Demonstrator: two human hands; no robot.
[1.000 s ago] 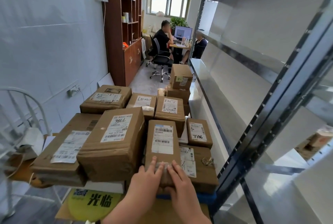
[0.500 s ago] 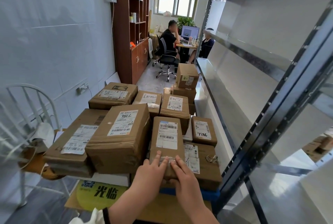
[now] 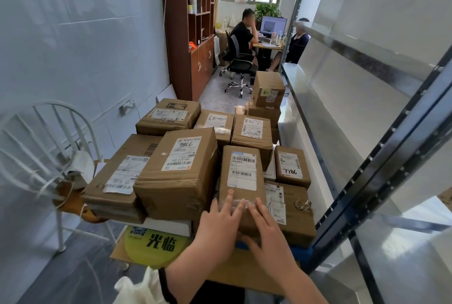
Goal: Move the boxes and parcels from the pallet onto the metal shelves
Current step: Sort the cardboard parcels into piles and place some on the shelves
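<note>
Both hands (image 3: 244, 223) still rest flat on the narrow box (image 3: 241, 171), unmoved.

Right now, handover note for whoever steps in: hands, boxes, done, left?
Left hand and right hand: both laid on the near end of the narrow box; it is not lifted.
Boxes: all stacked left of the metal shelves, including the large box and the taller stack at the far end.
Done: nothing shows on the shelves' visible levels.
Left: the whole stack, probably starting with the narrow box.
</note>
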